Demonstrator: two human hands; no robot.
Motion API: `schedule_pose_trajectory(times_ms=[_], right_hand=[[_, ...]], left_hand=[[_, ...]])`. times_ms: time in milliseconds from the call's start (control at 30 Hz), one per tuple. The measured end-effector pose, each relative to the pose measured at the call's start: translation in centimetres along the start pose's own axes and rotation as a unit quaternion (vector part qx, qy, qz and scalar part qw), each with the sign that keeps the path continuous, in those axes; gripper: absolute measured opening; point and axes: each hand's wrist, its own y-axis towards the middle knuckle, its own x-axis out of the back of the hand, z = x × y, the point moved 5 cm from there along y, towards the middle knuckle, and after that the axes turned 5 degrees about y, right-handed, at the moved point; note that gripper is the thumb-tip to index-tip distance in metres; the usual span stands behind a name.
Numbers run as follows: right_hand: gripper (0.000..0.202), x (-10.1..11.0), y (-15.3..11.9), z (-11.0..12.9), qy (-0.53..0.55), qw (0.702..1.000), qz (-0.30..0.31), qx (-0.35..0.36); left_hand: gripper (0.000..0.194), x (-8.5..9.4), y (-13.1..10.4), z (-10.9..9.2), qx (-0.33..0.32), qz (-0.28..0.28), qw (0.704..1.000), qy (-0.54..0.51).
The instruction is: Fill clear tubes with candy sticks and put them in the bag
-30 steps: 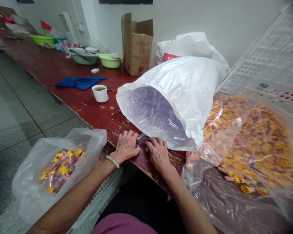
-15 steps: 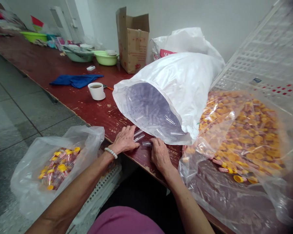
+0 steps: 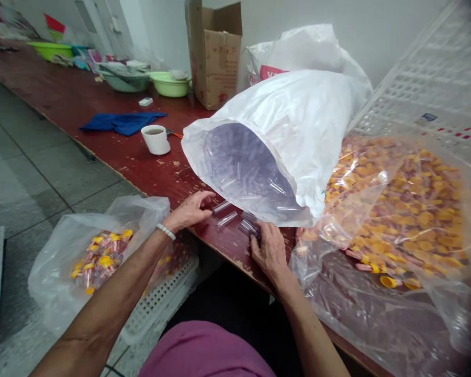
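Several clear plastic tubes [image 3: 226, 221] lie on the red table in front of a large white sack [image 3: 290, 123]. The sack rests on its side, its mouth facing me, with many more clear tubes [image 3: 237, 175] inside. My left hand [image 3: 190, 210], wearing a beaded bracelet, is just left of the loose tubes, fingers stretched out and holding nothing. At the right end of the tubes is my right hand [image 3: 270, 251], its fingers bent and spread. Its fingertips touch or nearly touch the tubes there; they look loose rather than gripped.
Yellow-capped tubes fill a clear bag [image 3: 408, 209] on the right and a smaller bag [image 3: 98, 262] at lower left. Behind are a white cup [image 3: 155, 140], blue cloth [image 3: 123, 123], green basin [image 3: 170, 85] and cardboard box [image 3: 215, 63]. A white crate [image 3: 419, 78] leans at right.
My left hand has drawn back left from the tubes. My right hand has shifted slightly right and down, and more tubes now show between the hands. The view has tilted slightly.
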Motion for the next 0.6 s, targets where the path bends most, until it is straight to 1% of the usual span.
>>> schedule_pose_trajectory(times_ms=[67,133,267,367,433,500,567,600], right_hand=[[0.026,0.1,-0.1,0.1,0.002,1.000,0.000,-0.003],[0.026,0.1,-0.2,0.2,0.000,1.000,0.002,-0.002],[0.025,0.1,-0.2,0.4,-0.005,1.000,0.008,0.001],[0.026,0.1,-0.3,0.5,-0.006,1.000,0.017,-0.007],[0.030,0.1,-0.5,0.7,-0.014,1.000,0.019,-0.014],[0.037,0.1,-0.6,1.0,-0.026,0.999,0.011,-0.017],[0.043,0.1,-0.6,1.4,-0.034,0.999,0.002,-0.012],[0.045,0.0,-0.6,1.6,-0.035,0.999,0.001,-0.007]], left_hand=[[0.042,-0.2,0.6,-0.5,-0.008,-0.020,1.000,0.012],[0.034,-0.8,1.3,-1.1,-0.013,-0.021,0.999,0.022],[0.024,-1.7,2.7,-1.3,0.022,0.000,1.000,0.000],[0.018,-1.9,3.3,-0.9,0.046,0.033,0.998,-0.036],[0.023,-1.9,3.5,-0.6,0.071,0.060,0.993,-0.075],[0.036,-2.0,3.3,-0.4,0.098,0.085,0.984,-0.121],[0.046,-2.1,2.9,-0.4,0.121,0.104,0.972,-0.173],[0.047,-2.1,2.7,-0.4,0.131,0.109,0.964,-0.203]])
